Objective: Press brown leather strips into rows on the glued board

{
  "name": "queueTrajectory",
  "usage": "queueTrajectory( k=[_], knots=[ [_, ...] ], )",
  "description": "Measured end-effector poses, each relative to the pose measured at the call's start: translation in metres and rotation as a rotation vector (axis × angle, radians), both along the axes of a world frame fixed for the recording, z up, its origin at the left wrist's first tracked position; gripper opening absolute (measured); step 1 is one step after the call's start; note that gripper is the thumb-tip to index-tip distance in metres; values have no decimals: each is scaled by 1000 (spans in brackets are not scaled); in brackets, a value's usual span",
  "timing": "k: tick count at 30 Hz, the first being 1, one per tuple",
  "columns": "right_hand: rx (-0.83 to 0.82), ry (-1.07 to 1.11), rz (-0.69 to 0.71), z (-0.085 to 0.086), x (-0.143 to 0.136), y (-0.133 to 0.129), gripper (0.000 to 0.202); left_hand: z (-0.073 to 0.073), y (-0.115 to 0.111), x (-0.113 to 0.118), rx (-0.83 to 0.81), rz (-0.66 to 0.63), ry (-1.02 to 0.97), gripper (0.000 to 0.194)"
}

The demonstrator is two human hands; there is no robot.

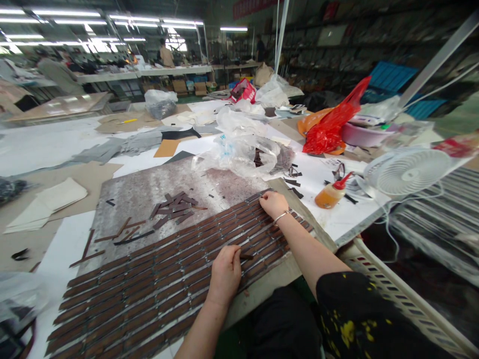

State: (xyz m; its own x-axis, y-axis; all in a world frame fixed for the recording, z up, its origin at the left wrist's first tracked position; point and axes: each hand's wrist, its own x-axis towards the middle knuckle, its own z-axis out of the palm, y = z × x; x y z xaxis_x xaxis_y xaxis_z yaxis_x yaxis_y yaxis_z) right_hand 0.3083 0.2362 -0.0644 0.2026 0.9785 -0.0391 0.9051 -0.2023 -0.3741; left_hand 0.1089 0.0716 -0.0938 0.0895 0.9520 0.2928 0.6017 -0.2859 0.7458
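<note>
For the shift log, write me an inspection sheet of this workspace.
Surface: mottled board, stained; white paper beside it.
Job's things: rows of brown strips; loose strips piled behind.
Clutter: clear plastic bag, red plastic bag, red-capped squeeze bottle.
Grips: left grip pinching a short strip; right grip on the rows' far edge.
Cables: white cord looping below the fan.
Surroundings: person in beige by a far table; shelving at right.

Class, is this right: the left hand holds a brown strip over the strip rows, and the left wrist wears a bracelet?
No: the head view shows the bracelet on the wrist of the right hand. The left hand does hold a brown strip over the strip rows.
</note>
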Motion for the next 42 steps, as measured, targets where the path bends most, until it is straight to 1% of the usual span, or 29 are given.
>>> queueTrajectory(
  k=[4, 6, 8, 10, 11, 13, 15, 16, 18, 20, 22, 28, 33, 37, 42],
  knots=[
    [13, -8, -18, 0, -1, 0, 21, 0, 0, 0, -16, -8, -6, 18],
    [45, -12, -16, 0, 1, -1, 23, 0, 0, 0, -22, -10, -10, 18],
    [108, -18, -2, 0, 4, -2, 27, 0, 0, 0, -26, -12, -12, 17],
    [198, -33, 44, 0, 9, -4, 28, 0, 0, 0, -23, -13, -14, 17],
    [242, -43, 100, 0, 11, -6, 29, 0, 0, 0, -20, -14, -14, 17],
    [311, -74, 274, -2, 16, -11, 31, 0, 1, 0, -12, -14, -11, 17],
    [338, -115, 457, -4, 19, -16, 33, 0, 1, 0, -9, -15, -6, 17],
    [339, -135, 525, -6, 19, -19, 34, 0, 0, 1, -11, -15, -2, 17],
    [339, -169, 588, -8, 18, -22, 32, 1, 0, 1, -17, -13, 2, 17],
    [329, -200, 599, -8, 15, -22, 29, 1, 0, 1, -23, -11, 2, 16],
    [299, -241, 607, -5, 11, -19, 29, 2, 0, 1, -24, -7, -2, 16],
    [189, -355, 700, 7, 4, -4, 28, 2, 0, 1, -33, -2, -12, 15],
    [121, -403, 766, 9, 7, 4, 27, 3, 0, 1, -39, -5, -20, 15],
    [80, -420, 797, 13, 7, 8, 26, 3, -2, 1, -49, -9, -22, 15],
    [11, -461, 806, 22, 2, 13, 28, 4, -3, 2, -55, -7, -24, 15]
  ],
)
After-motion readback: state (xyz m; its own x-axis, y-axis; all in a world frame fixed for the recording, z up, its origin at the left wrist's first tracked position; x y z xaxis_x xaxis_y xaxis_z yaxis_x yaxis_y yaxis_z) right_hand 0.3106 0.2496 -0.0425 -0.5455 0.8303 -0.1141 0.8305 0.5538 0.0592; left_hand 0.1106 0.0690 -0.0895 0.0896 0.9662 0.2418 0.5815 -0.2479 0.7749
